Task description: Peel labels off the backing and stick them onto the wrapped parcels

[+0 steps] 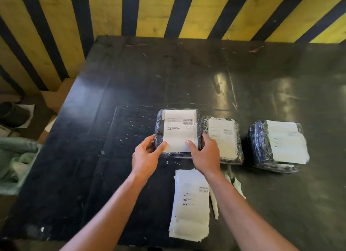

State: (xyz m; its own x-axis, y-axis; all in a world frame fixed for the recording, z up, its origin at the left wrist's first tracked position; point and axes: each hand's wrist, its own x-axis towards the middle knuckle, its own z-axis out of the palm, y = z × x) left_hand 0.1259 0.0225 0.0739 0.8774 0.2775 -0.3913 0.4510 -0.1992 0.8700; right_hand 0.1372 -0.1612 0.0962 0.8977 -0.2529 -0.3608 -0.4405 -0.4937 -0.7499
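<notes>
A: Item one?

B: Wrapped parcel (178, 132), dark film, on the black table (112, 101), leftmost of three. White label (179, 131) on its top face, barcode at the upper right corner of it.

A: Hands?

B: Left hand (148, 155) grips the parcel's near left corner, thumb flat on the label's lower left edge. Right hand (204, 153) grips the near right corner, thumb on the label's lower right edge, fingers curled down the side (their tips are hidden behind the parcel).

A: Item two?

B: Second parcel (223, 140), labelled, touching the first on its right.

A: Item three?

B: Third parcel (277, 146), labelled, apart to the right.

A: Stock?

B: Label sheets (189, 213), a loose stack near the table's front edge, between the forearms. Paper strips (237, 185) just right of it.

A: Surroundings?

B: Yellow and black striped wall (168, 13) behind; cardboard box (56, 97) at left.
</notes>
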